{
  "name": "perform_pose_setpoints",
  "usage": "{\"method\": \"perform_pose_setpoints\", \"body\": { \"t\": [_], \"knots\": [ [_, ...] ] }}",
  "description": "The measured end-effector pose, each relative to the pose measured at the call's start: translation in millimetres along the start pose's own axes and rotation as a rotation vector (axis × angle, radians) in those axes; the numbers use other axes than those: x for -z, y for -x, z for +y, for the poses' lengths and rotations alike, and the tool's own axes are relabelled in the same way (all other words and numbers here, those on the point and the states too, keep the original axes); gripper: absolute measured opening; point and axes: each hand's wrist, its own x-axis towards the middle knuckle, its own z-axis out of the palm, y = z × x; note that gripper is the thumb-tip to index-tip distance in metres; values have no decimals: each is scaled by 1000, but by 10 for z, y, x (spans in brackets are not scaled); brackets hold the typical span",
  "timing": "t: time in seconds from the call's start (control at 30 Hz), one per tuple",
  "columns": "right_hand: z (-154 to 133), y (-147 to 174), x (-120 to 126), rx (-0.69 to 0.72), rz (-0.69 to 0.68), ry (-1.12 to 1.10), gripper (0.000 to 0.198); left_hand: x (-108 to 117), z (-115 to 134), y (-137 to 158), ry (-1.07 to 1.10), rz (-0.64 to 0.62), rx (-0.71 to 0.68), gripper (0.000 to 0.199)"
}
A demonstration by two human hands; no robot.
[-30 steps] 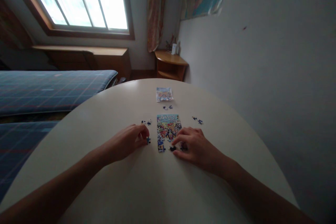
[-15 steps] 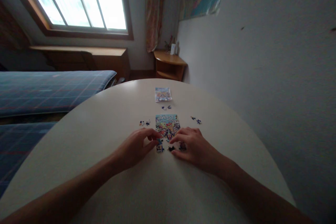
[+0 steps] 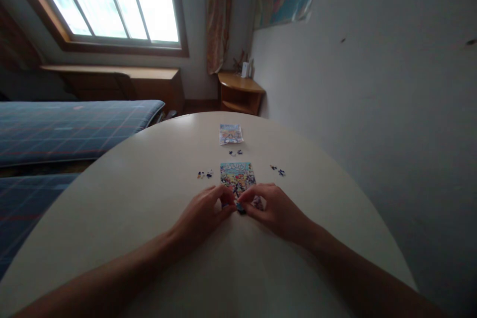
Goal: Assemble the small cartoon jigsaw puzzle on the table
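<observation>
My left hand (image 3: 208,210) and my right hand (image 3: 275,209) meet at the near edge of a colourful picture card (image 3: 237,175). Their fingertips are pinched together around a small bluish jigsaw puzzle piece (image 3: 239,205), mostly covered by the fingers. Just below the fingertips shows a dark puzzle piece (image 3: 242,212) on the table. More pieces (image 3: 258,202) lie partly hidden beneath my right hand. Whether the hands grip one piece or two joined ones cannot be made out.
Loose puzzle pieces lie left of the card (image 3: 205,174), right of it (image 3: 278,171) and beyond it (image 3: 235,152). Farther back on the round white table (image 3: 156,169) is a printed packet (image 3: 231,134). A plaid mattress (image 3: 74,129) stands left, a wall (image 3: 372,109) right.
Both hands have come together in front of the card. My left hand moved right with its bluish piece; my right hand's fingers closed to a pinch against it.
</observation>
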Motion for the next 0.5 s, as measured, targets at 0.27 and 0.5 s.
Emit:
{"method": "perform_pose_setpoints", "body": {
  "t": [0.27,0.5],
  "knots": [
    [80,-19,-13,-90,41,-34,20,-54,353,280,-401,-172,-363,25],
    [101,-38,-55,-139,56,-9,12,-130,424,352,-525,-211,-407,19]
  ]
}}
